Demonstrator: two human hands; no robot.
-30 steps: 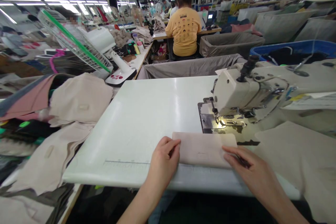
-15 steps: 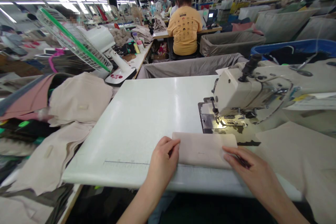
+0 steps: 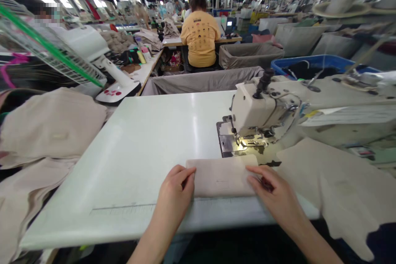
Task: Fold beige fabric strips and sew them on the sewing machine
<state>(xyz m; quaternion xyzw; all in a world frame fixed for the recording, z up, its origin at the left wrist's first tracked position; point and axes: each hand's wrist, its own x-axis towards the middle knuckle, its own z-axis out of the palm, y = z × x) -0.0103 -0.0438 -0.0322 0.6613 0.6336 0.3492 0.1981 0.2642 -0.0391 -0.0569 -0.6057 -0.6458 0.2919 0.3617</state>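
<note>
A beige folded fabric piece (image 3: 221,177) lies flat on the white sewing table, just in front of the sewing machine (image 3: 253,109). A short dark mark shows near its middle. Its left edge is pinched between the thumb and index finger of my left hand (image 3: 177,187). On the opposite edge, my right hand (image 3: 275,187) grips the fabric with thumb and index finger. Something small and dark shows within the curled fingers of that hand; its kind is hidden. The machine's lit needle plate (image 3: 247,143) is beyond the fabric, apart from both hands.
Stacked beige fabric panels (image 3: 52,128) lie at the left, below a white and green fan (image 3: 83,49). Another beige panel (image 3: 328,177) drapes over the table's right side. A ruler scale (image 3: 123,207) runs along the front. Ahead sits a person in a yellow shirt (image 3: 200,37).
The camera view has turned slightly right, so the scene sits further left. Both hands keep hold of the fabric, which has barely moved on the table.
</note>
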